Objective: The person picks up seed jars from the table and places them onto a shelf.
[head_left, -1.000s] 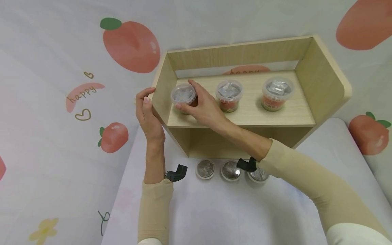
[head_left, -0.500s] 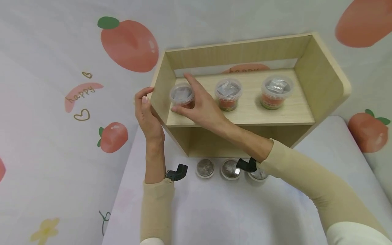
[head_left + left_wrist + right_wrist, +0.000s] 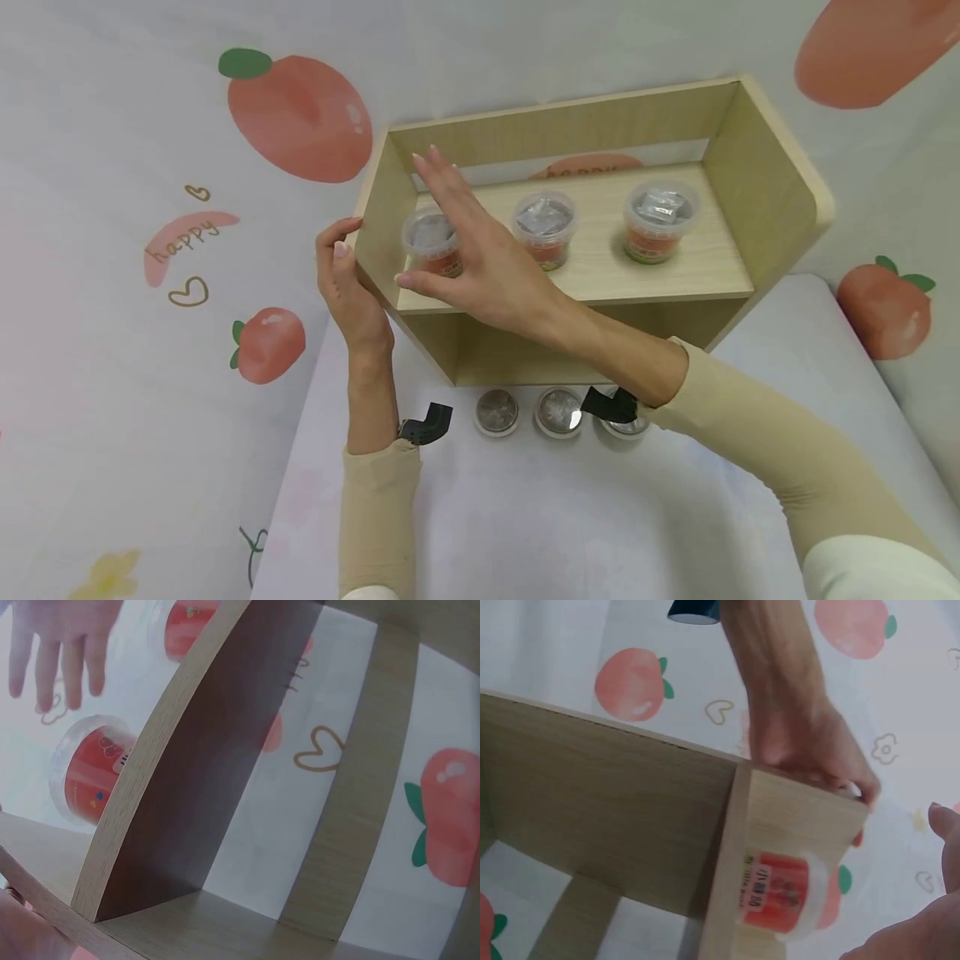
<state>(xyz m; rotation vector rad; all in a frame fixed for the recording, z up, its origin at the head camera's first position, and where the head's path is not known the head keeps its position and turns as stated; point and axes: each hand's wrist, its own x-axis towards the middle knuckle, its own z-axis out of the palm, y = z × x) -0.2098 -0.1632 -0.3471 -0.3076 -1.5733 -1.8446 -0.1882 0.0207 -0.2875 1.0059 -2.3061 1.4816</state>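
Now right hand (image 3: 480, 267) fingers (image 3: 438, 179) spread, just over leftmost cup (image 3: 430, 242), not touching

**Pale Wood, Clear Plastic, Soft Cloth**

The shelf unit (image 3: 765, 179) is light wood-grain board, matt and smooth, with rounded corners and a fine straight grain on every panel. On its upper board stand three tubs (image 3: 431, 242) of clear glossy plastic with red printed labels; crinkled silvery foil shows under their see-through lids. Three round lids (image 3: 498, 412) at the foot of the unit are shiny and catch the light like foil or metal. The backdrop (image 3: 112, 167) is matt cloth printed with peaches and lies in soft folds. The tabletop (image 3: 570, 517) wears a plain white cloth, matt and smooth. Both sleeves (image 3: 378, 517) are beige knit fabric, soft and dull.
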